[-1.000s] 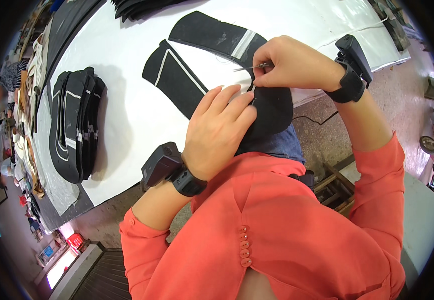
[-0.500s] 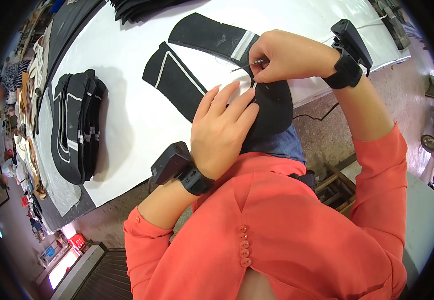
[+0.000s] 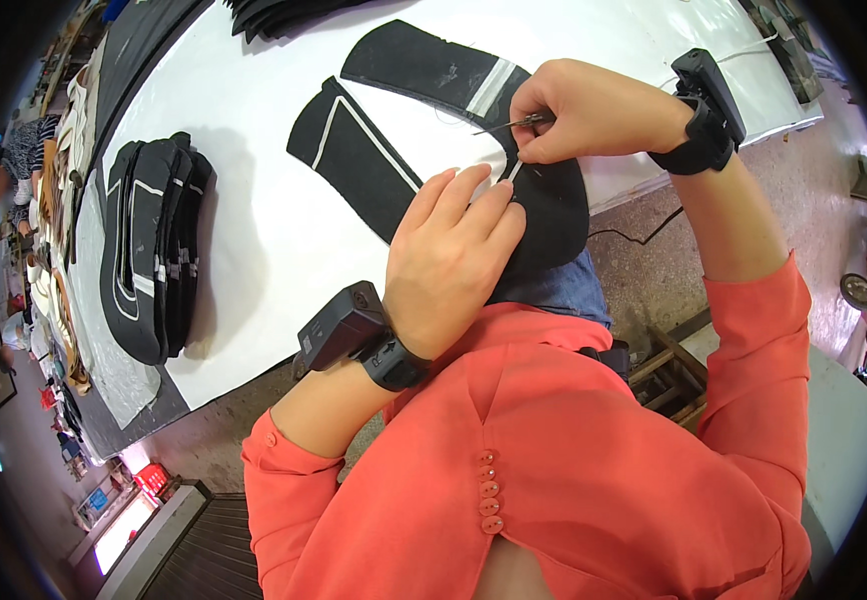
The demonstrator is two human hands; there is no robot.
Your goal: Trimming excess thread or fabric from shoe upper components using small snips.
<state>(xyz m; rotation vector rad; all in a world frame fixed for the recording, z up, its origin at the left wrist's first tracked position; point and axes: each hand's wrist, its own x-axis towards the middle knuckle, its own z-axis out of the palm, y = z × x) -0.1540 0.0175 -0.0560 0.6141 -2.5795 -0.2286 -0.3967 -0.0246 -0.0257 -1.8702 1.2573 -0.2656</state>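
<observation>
Head view. We see the left hand (image 3: 454, 265) lying flat, fingers extended and close together, pressing down on a black fabric piece with white stripes (image 3: 374, 165) at the near edge of the white table (image 3: 254, 240). The fingertips rest on the fabric just beside the right hand (image 3: 579, 110).

The right hand is closed in a pinch — thumb and forefinger grip a thin metal tool (image 3: 509, 124), whose point extends to the left over the fabric. We cannot tell whether it is a pair of tweezers or small snips. Below the pinch, a narrow white strip (image 3: 516, 170) runs down between the two hands, touching the dark rounded end of the fabric that hangs over the table edge.

A second striped black piece (image 3: 434, 70) lies just beyond the first, farther from the person. Well apart, at the left of the table, a stack of similar black pieces (image 3: 149, 250) lies on its side. Both wrists carry black strapped devices (image 3: 349, 330) — the person wears orange sleeves (image 3: 764, 330).
</observation>
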